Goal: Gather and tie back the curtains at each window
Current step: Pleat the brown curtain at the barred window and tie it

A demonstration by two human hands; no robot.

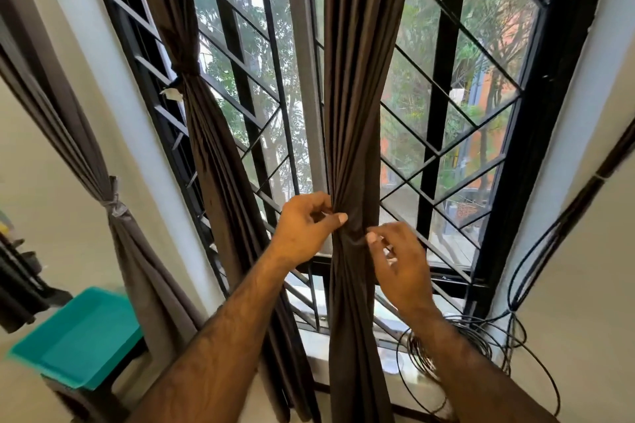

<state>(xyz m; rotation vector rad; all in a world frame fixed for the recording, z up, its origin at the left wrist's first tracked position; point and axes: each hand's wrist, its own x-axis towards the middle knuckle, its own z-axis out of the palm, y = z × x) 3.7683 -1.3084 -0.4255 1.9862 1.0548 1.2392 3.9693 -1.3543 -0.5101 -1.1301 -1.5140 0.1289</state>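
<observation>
Both hands are on the middle curtain [357, 113], which hangs in front of the window [457, 106]. The left hand [305, 228] has its fingers curled round the bunched fabric from the left, thumb pressed on the front. The right hand [398, 261] is at the same bunch from the right, slightly lower, fingers loosely bent, thumb tip touching the cloth; can't tell if it's actually pinching anything. To the left, a second curtain [206, 134] is already tied, and so is a third [113, 209] further left. A teal tray [79, 340] sits at lower left, and coiled black cable [457, 343] lies on the sill.
</observation>
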